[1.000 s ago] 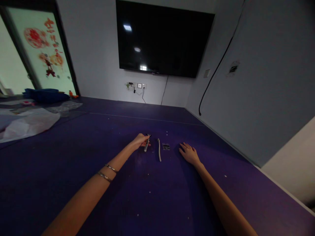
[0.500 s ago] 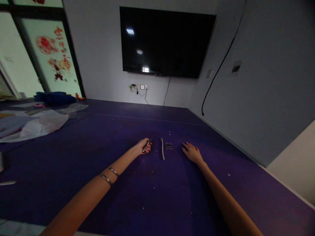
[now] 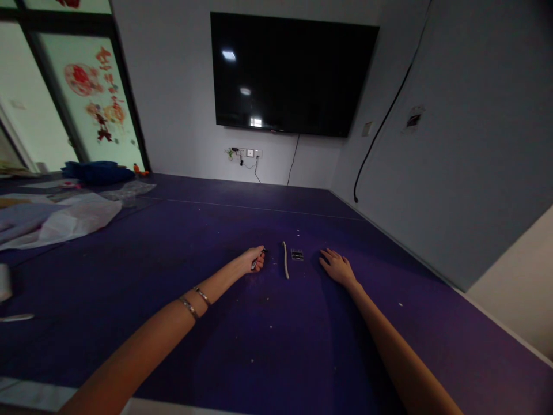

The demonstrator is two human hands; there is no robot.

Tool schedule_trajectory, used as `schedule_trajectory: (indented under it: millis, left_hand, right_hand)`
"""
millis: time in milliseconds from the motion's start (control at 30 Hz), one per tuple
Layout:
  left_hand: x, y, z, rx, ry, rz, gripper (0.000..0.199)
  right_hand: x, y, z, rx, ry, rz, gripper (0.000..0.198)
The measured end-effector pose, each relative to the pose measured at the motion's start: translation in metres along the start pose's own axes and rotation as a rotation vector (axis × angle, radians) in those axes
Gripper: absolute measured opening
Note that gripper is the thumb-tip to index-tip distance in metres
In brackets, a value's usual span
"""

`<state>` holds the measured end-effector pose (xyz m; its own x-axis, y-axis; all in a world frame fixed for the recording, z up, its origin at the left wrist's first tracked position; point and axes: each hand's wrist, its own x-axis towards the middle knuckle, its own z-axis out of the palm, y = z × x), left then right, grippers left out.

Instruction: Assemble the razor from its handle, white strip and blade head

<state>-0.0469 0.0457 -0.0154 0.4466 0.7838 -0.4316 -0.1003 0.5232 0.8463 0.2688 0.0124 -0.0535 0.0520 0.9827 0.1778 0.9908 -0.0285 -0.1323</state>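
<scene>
in the head view, the left hand [image 3: 254,259] now has its fingers curled round the small tool [image 3: 254,264], hiding more handle than a second ago; the grip looks firmer. the tool, left of the pale stick [image 3: 286,263], slants, dark end away and rightward. the right hand [image 3: 337,269] lies flat, fingers slightly spread, apparently holding nothing.

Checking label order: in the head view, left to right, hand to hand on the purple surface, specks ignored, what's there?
Left hand → pale, slightly curved stick → small flat dark item → right hand. Slim held item left out: overlaps the left hand.
</scene>
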Motion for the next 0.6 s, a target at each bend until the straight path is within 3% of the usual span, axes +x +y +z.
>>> schedule_trajectory:
  millis: [167,600]
  left_hand:
    - [-0.0062,0.0011,0.0039,-0.002,0.030,-0.097,0.043]
    - [-0.0063,-0.0001,0.0058,0.017,0.037,-0.112,0.041]
  right_hand:
    - [0.0015,0.0018,0.0023,-0.001,0.001,0.002,0.053]
    - [0.0009,-0.0001,0.0007,-0.011,0.009,-0.003,0.053]
